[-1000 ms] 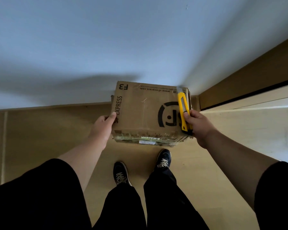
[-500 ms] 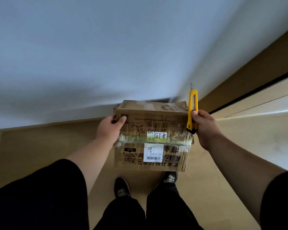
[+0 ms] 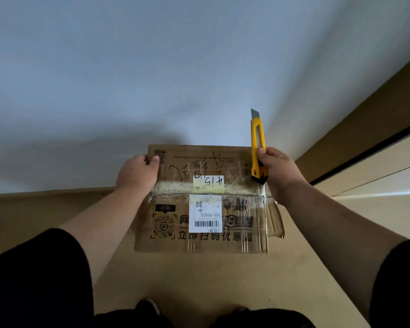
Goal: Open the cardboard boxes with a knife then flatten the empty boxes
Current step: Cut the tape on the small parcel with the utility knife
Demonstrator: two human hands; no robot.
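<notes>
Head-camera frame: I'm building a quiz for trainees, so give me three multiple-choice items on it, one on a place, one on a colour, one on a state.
1. Where is the yellow snap-blade utility knife?
A. Lying on the floor
B. In the right hand, at the right end of the brown taped cardboard box
C. In the left hand

2. What colour is the label bearing the barcode?
A. White
B. Red
C. Green

3. How is the box's taped centre seam?
A. Cut wide open
B. Flaps folded flat
C. Closed under tape

Answers:
1. B: the right hand grips the handle, blade pointing up, away from the person.
2. A: the barcode sits on a white sticker.
3. C: the tape strip runs unbroken across the seam, while the left hand holds the other end.
</notes>
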